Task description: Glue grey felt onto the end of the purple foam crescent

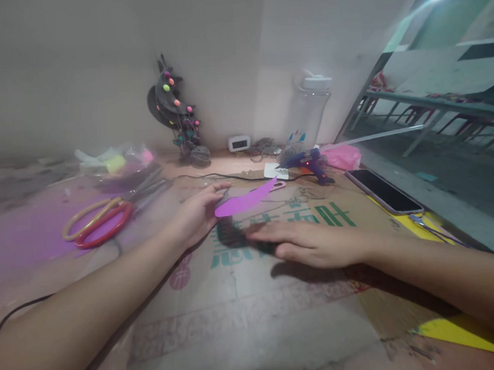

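My left hand (196, 214) pinches one end of a purple leaf-shaped cutout (246, 200) and holds it just above the flattened cardboard (247, 299). My right hand (311, 242) lies flat, fingers stretched out to the left, pressing on a dark piece (230, 235) on the cardboard under the cutout. The dark piece is blurred and partly covered by my fingers.
Red and yellow handled scissors (100, 222) lie at the left on purple sheet (16, 240). A purple glue gun (307, 162), pink bag (342, 156) and phone (382, 191) are at the right. A dark ornament with coloured balls (177, 113) stands by the wall. Yellow paper (464, 330) lies near right.
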### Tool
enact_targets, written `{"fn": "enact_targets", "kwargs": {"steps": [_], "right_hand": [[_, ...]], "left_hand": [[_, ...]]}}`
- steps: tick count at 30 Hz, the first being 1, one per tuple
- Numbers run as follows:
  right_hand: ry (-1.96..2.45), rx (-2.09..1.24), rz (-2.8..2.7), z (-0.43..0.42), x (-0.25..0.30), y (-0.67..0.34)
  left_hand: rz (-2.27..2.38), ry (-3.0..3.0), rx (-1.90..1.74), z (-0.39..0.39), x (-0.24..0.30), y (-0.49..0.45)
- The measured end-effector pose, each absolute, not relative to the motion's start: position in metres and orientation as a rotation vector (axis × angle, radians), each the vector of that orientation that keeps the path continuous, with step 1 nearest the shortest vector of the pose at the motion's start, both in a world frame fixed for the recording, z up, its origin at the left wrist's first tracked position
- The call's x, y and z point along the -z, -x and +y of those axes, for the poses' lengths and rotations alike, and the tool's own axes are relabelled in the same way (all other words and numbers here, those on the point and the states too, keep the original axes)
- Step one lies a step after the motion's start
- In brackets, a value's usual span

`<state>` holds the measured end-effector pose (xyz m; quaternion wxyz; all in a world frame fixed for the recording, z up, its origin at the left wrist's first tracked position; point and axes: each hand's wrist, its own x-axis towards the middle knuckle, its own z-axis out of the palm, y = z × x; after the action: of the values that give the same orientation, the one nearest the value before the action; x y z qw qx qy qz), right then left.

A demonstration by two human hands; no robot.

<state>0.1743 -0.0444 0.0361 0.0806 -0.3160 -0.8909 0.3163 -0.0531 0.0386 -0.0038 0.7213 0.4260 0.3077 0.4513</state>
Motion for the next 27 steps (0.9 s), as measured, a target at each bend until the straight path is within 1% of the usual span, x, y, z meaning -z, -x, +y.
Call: {"fn": "enact_targets", "kwargs": {"steps": [2, 3, 5, 7, 9, 10, 11, 12, 13, 14, 15, 18, 19, 21, 22, 23, 25, 26, 27], "right_hand": [[1.161, -0.617, -2.688, -0.018, -0.018, -0.166], [1.226, -0.51, -2.667, -0.006, -0.011, -0.161], [1.328, -0.404, -2.646, 0.01, -0.002, -0.148], [1.215, -0.424, -2.689, 0.007, -0.005, -0.134], [0.841, -0.627, -2.779, -0.013, -0.016, -0.126], [0.623, -0.832, -2.819, -0.026, -0.023, -0.125], [0.387, -1.11, -2.837, -0.038, -0.029, -0.127], [0.243, -1.427, -2.808, -0.048, -0.034, -0.131], [0.242, -1.611, -2.71, -0.054, -0.037, -0.138], [0.325, -1.65, -2.633, -0.057, -0.037, -0.146], [0.488, -1.546, -2.598, -0.056, -0.034, -0.155], [0.951, -0.817, -2.657, -0.046, -0.019, -0.183], [1.049, -0.687, -2.674, -0.045, -0.014, -0.189], [1.056, -0.658, -2.766, -0.054, -0.013, -0.196], [0.981, -0.749, -2.816, -0.061, -0.017, -0.198], [0.853, -0.916, -2.871, -0.069, -0.022, -0.2], [0.572, -1.385, -2.862, -0.081, -0.036, -0.207], [0.51, -1.581, -2.784, -0.081, -0.041, -0.213], [0.576, -1.658, -2.659, -0.078, -0.044, -0.222]], "left_hand": [[0.707, -0.913, -1.018, 0.037, 0.001, 0.052], [0.716, -0.899, -1.025, 0.037, 0.0, 0.051], [0.716, -0.886, -1.032, 0.036, -0.001, 0.05], [0.703, -0.891, -1.036, 0.037, -0.001, 0.051], [0.689, -0.901, -1.03, 0.038, 0.001, 0.052], [0.686, -0.904, -1.029, 0.039, 0.002, 0.052], [0.685, -0.908, -1.026, 0.04, 0.003, 0.052], [0.686, -0.913, -1.022, 0.04, 0.003, 0.053], [0.684, -0.92, -1.021, 0.04, 0.004, 0.053], [0.68, -0.928, -1.025, 0.04, 0.004, 0.053], [0.673, -0.939, -1.027, 0.04, 0.004, 0.052], [0.655, -0.963, -1.041, 0.039, 0.003, 0.051], [0.659, -0.968, -1.044, 0.039, 0.003, 0.051], [0.674, -0.971, -1.047, 0.038, 0.003, 0.05], [0.681, -0.969, -1.046, 0.038, 0.003, 0.05], [0.684, -0.965, -1.045, 0.038, 0.003, 0.05], [0.681, -0.955, -1.043, 0.038, 0.003, 0.05], [0.676, -0.952, -1.042, 0.038, 0.003, 0.05], [0.674, -0.951, -1.04, 0.038, 0.003, 0.05]]}}
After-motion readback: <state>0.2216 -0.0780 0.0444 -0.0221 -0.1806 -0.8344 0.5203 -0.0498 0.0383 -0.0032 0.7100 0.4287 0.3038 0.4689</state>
